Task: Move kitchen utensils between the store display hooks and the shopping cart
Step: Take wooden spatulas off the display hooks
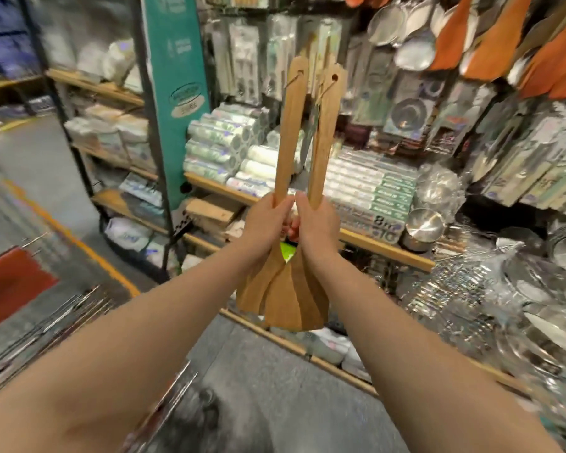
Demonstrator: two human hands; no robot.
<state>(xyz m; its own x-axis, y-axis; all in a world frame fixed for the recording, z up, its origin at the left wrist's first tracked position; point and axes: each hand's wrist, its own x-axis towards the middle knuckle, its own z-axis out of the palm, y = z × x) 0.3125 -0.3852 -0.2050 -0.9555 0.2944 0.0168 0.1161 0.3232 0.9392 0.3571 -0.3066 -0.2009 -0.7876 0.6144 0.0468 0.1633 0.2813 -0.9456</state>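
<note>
Plainly, both hands are clamped on a bunch of wooden spatulas (291, 135), held upright out in front, handles up and broad blades fanned out below the wrists. The left hand (267, 223) wraps one handle and the right hand (319, 223) the other, the two touching side by side. Their fingers face away, so the grip itself is hidden. How many blades overlap below cannot be counted. A green label (287, 251) peeks out between the wrists, its print unreadable. Down left of the left arm, blurred wires of the shopping cart (76, 308) are cut off by the frame edge. Beyond the hands a shelf (383, 248) carries wrapped rolls (216, 138). Up right of them hang smeared orange spatulas (500, 37).
</note>
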